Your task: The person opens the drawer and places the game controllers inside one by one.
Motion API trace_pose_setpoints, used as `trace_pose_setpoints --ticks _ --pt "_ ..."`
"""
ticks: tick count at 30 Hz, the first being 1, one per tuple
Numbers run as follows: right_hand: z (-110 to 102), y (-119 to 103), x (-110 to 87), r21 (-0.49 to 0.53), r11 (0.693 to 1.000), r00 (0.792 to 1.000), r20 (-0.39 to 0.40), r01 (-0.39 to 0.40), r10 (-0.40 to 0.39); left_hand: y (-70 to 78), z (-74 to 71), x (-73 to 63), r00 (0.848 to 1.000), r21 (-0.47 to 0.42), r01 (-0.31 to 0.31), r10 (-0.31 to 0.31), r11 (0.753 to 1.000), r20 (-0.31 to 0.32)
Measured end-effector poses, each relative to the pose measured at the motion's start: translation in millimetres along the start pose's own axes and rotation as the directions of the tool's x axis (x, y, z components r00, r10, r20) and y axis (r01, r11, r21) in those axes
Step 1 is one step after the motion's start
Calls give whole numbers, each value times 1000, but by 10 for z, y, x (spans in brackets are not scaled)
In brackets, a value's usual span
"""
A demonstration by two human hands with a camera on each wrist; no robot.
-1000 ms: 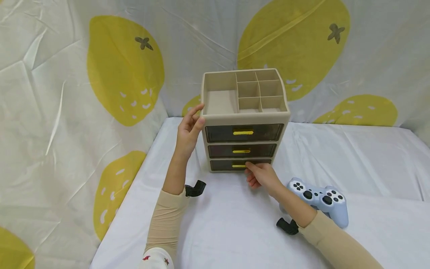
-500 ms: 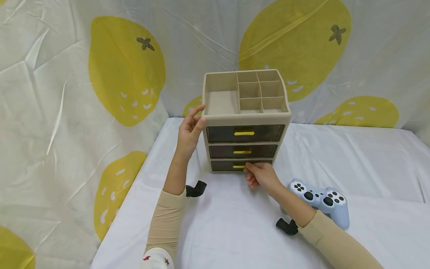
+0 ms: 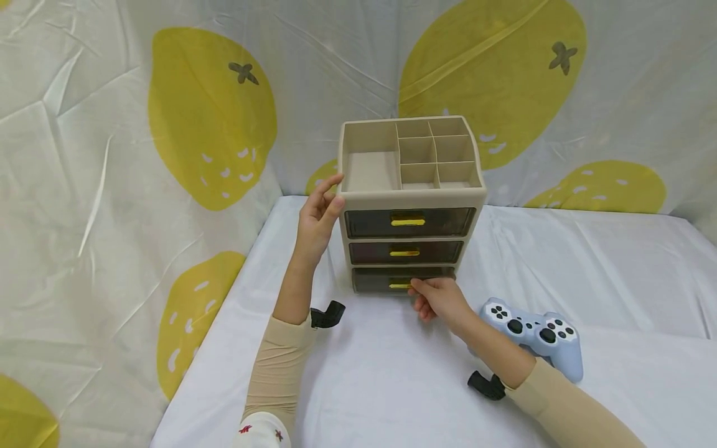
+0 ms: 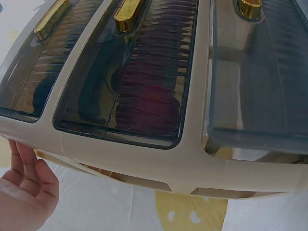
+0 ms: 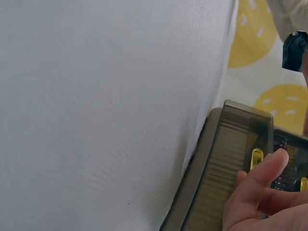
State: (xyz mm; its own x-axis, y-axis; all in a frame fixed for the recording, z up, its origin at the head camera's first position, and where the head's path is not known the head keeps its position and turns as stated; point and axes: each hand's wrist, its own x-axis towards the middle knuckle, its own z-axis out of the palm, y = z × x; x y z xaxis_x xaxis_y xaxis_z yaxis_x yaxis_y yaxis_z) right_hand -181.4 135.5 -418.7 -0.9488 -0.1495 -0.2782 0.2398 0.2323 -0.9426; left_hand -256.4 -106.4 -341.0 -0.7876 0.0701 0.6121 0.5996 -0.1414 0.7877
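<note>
A beige desktop organizer (image 3: pixel 414 200) with dark see-through drawers stands upright on the white cloth. My left hand (image 3: pixel 315 225) rests its fingertips against the organizer's upper left side; the left wrist view shows those fingers (image 4: pixel 30 166) at its edge. Low at the front, my right hand (image 3: pixel 442 303) pinches the yellow handle (image 3: pixel 399 285) of the bottom drawer (image 3: pixel 370 282) between thumb and fingers. That drawer juts slightly out of the frame, also visible in the right wrist view, where the thumb (image 5: pixel 274 166) partly covers the handle. The middle drawer (image 3: pixel 366 252) and top drawer (image 3: pixel 364 224) sit flush.
A light blue game controller (image 3: pixel 532 330) lies on the cloth at the right, partly behind my right forearm. Open compartments (image 3: pixel 417 150) divide the organizer's top. A lemon-print curtain (image 3: pixel 336 62) hangs close behind it.
My right hand has drawn the bottom drawer a little outward, toward me, keeping hold of its handle. The left hand stays at the organizer's side.
</note>
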Motion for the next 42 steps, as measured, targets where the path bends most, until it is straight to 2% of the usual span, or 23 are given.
trace_pose_setpoints --ticks 4,29,35,42 --pt "-4 30 -57 -8 1000 1000 -12 -19 19 -4 1 -4 1000 -6 7 -7 1000 2" --pt "95 136 -571 -1 1000 1000 22 -5 5 10 6 3 1000 -1 16 -16 1000 -1" --pt "81 169 -659 9 1000 999 49 17 -17 17 10 -1 1000 -3 14 -14 1000 -6" --pt "94 169 -749 -5 1000 999 43 9 -9 13 10 -4 1000 -1 19 -19 1000 -8"
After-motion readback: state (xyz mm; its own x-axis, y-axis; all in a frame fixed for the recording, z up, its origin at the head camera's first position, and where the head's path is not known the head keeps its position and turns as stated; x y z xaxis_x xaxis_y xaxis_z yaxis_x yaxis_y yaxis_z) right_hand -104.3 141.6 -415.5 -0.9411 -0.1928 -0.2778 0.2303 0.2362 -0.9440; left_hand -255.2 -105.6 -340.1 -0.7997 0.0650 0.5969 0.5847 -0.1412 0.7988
